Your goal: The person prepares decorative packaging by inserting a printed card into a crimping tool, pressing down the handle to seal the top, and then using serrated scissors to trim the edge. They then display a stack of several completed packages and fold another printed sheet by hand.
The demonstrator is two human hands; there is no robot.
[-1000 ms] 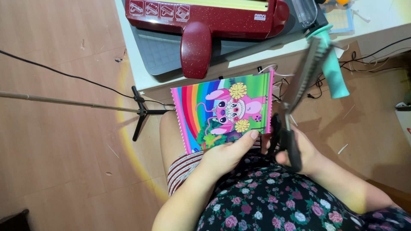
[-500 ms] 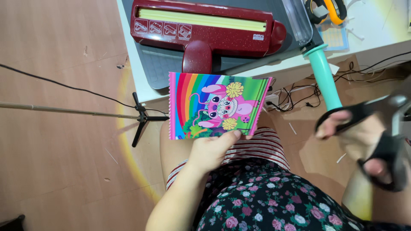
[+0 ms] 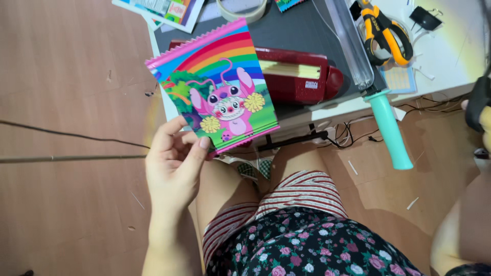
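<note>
My left hand (image 3: 174, 163) pinches the rainbow card (image 3: 217, 84) by its bottom corner, over the table's front edge (image 3: 327, 110). My right hand (image 3: 481, 110) holds something black.

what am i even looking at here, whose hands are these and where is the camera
The camera sits on a person's head, looking down at their own lap and hands. The left hand holds up a colourful rainbow cartoon packet by its lower corner. The right hand is barely in view at the right edge, gripping something dark. Ahead is a white table carrying a dark red punch tool, orange-handled scissors and a paper trimmer with a teal handle. The floor is brown wood.
</note>
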